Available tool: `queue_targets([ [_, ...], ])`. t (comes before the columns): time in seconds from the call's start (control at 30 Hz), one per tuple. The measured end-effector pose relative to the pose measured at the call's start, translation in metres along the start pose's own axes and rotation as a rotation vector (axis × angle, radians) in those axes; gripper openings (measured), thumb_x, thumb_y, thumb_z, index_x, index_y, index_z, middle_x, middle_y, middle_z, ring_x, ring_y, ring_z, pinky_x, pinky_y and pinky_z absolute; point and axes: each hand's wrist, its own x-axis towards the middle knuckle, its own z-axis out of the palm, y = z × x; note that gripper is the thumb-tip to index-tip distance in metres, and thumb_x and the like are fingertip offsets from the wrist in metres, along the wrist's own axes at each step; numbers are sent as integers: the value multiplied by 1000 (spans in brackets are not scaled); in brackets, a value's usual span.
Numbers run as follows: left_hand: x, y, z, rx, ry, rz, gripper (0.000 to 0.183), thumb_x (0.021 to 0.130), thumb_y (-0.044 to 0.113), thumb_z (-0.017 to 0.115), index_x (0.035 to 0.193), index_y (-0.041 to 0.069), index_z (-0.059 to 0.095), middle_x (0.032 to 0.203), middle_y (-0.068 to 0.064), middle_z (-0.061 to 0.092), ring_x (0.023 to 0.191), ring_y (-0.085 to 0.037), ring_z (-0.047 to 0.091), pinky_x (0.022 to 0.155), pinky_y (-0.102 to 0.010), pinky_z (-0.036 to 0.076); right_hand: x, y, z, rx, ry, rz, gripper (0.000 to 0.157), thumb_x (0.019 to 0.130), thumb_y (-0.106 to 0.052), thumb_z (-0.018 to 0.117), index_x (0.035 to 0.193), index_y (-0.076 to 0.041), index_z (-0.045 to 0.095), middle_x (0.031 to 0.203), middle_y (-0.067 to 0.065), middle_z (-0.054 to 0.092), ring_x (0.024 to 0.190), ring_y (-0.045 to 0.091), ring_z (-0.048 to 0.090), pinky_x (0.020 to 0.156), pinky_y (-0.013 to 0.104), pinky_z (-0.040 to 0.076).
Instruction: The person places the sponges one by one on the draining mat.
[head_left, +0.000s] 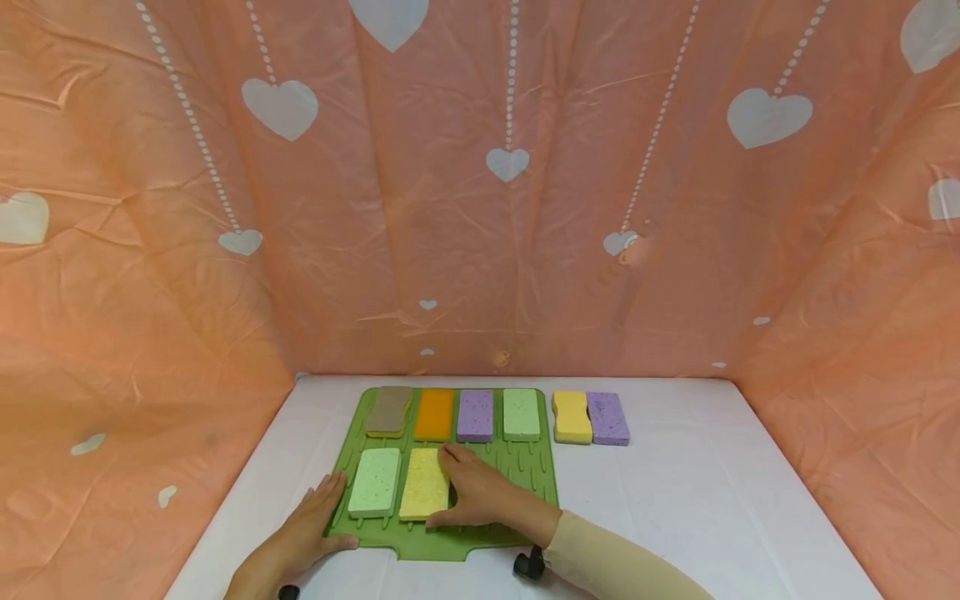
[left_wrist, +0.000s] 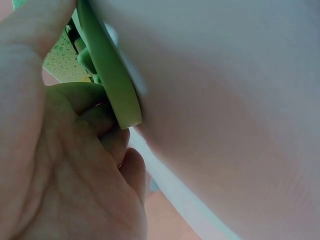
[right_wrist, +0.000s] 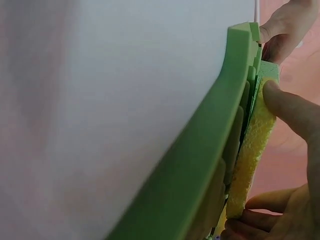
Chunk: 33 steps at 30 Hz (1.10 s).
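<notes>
A green ridged drying mat (head_left: 517,500) lies on the white table. My right hand (head_left: 483,492) holds a yellow sponge (head_left: 423,487) by its two ends in the mat's front row; the right wrist view shows the thumb at one end of this sponge (right_wrist: 255,135) and the fingertips at the other. To its left lies a light green sponge (head_left: 375,483). My left hand (head_left: 300,529) rests at the mat's left front corner, with fingers extended along the side edge and thumb at the front edge. In the left wrist view, fingertips touch the mat's rim (left_wrist: 117,85).
Along the mat's back row sit a grey-topped sponge (head_left: 388,412), an orange sponge (head_left: 433,414), a purple sponge (head_left: 475,415) and another light green sponge (head_left: 521,414). Right of the mat, a yellow wavy sponge (head_left: 572,415) and a purple sponge (head_left: 608,418) lie side by side. Orange curtains (head_left: 480,275) surround the table.
</notes>
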Motion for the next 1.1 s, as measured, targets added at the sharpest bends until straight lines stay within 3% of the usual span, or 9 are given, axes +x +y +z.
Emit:
queue_targets([
  [0.13,-1,5,-1,-1,6,13,121,81,46,89,160,-20,24,167,-42,19,155,-60,12,107,0,-17,2,0,1,-2,-10,-4,116,89,-70,78,169,-2,28,176,16,28,162,28,29,126,40,39],
  [0.3,-1,19,-7,-23,-38,-64,118,82,34,91,161,-18,21,171,-37,16,160,-55,8,117,-10,-17,1,-1,0,13,-33,-1,117,89,-70,78,170,-3,26,176,16,25,163,29,27,126,41,39],
  [0.4,1,14,-6,-15,-43,-76,121,81,42,90,162,-17,21,172,-36,16,160,-55,8,117,-7,-16,1,-1,-1,25,-45,0,117,89,-69,78,170,-3,25,177,17,23,163,29,26,127,42,38],
  [0.43,1,13,-5,-14,-40,-67,122,81,43,90,161,-17,22,171,-37,16,159,-56,9,125,-15,-12,1,-1,-1,27,-47,-2,117,90,-69,78,170,-2,25,177,17,23,163,29,26,127,42,38],
  [0.53,1,3,-1,-13,-10,-35,125,78,49,89,161,-17,24,171,-37,18,160,-52,9,116,-4,-14,0,-2,-3,32,-49,-5,117,89,-68,79,170,-2,25,177,17,23,163,30,26,127,42,38],
  [0.63,-1,1,0,-35,-1,7,123,81,50,86,161,-17,23,168,-41,16,162,-48,4,120,-12,-17,-1,-2,-4,36,-52,-11,118,89,-67,79,170,-1,24,177,18,22,163,30,25,127,43,38],
  [0.67,-2,0,1,-37,3,18,123,82,51,85,162,-18,22,167,-42,16,162,-47,3,113,-6,-20,-2,-2,-4,38,-51,-12,118,89,-67,79,170,-1,24,177,18,22,163,30,25,126,43,39],
  [0.9,-3,8,-4,-50,-17,-6,120,82,44,88,161,-19,22,167,-43,15,158,-57,6,131,-46,-12,-2,-2,-4,32,-47,-4,118,89,-69,78,170,-2,24,177,18,22,164,30,24,126,44,39],
  [1.1,-2,9,-3,-52,-25,-28,121,81,42,89,160,-19,21,168,-42,15,158,-57,6,131,-37,-14,-5,-2,-5,30,-31,2,117,89,-68,78,170,-2,25,177,18,23,163,30,26,125,45,40],
])
